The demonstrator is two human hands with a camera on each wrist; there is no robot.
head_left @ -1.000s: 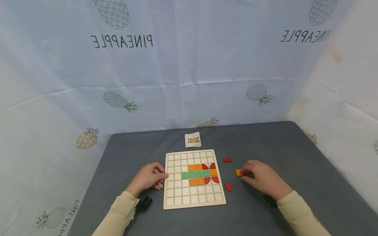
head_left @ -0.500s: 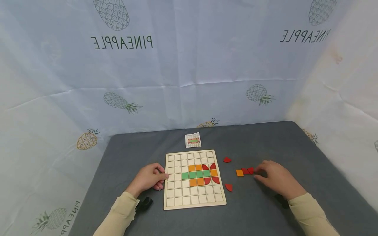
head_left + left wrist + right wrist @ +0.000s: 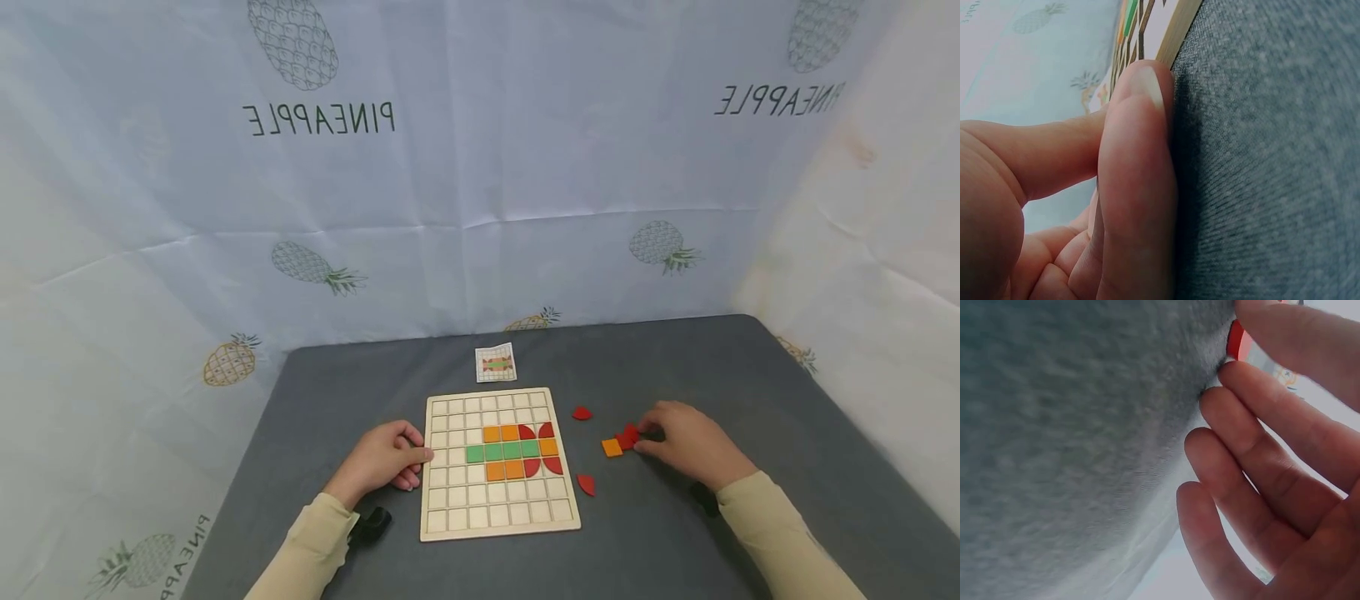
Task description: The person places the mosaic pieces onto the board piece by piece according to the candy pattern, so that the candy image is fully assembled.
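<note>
A pale wooden grid board (image 3: pixel 457 523) lies on the table, bearing a pattern of orange and green squares and red rounded pieces. At its left edge is my left hand (image 3: pixel 378 461). Its thumb rests on the rim, seen close up in the left wrist view, while the other fingers lie loosely curled beside the board. To the right, my right hand (image 3: pixel 686 442) has its thumb and index fingertips apart, next to small red pieces (image 3: pixel 624 441) that lie against an orange square (image 3: pixel 612 448). In the right wrist view, one red piece (image 3: pixel 1235 341) shows between thumb and index finger.
Two loose red rounded pieces, one farther (image 3: pixel 582 413) and one nearer (image 3: pixel 587 484), lie right of the board. Behind it lies a small pattern card (image 3: pixel 496 363). A pineapple-print cloth (image 3: pixel 480 167) hangs at the back of the grey table (image 3: pixel 360 375).
My right hand drew right off the orange square, uncovering the red pieces, then moved slightly back left. The red pieces and orange square shifted and turned a little. My left hand stayed at the board.
</note>
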